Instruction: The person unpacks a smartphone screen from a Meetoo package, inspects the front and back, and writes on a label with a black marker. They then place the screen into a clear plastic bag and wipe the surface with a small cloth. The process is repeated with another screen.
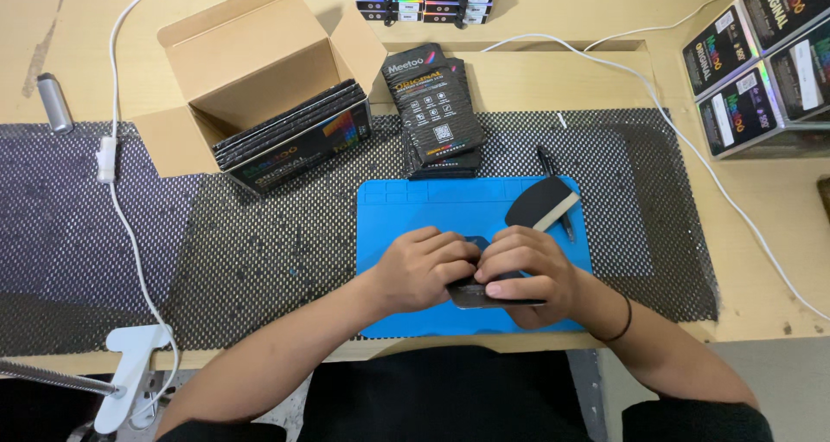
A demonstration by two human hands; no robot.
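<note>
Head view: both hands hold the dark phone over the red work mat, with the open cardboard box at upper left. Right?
Not quite. The head view shows the work mat is blue, not red. Both the left hand and right hand do hold the dark phone over it, with the open cardboard box at upper left.

Bare forearms, black band (624, 321) at right wrist

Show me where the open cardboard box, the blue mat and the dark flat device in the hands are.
open cardboard box (251, 66): head view, inner back wall.
blue mat (415, 204): head view, bare upper left part.
dark flat device (471, 297): head view, lower edge showing between both hands.
</note>
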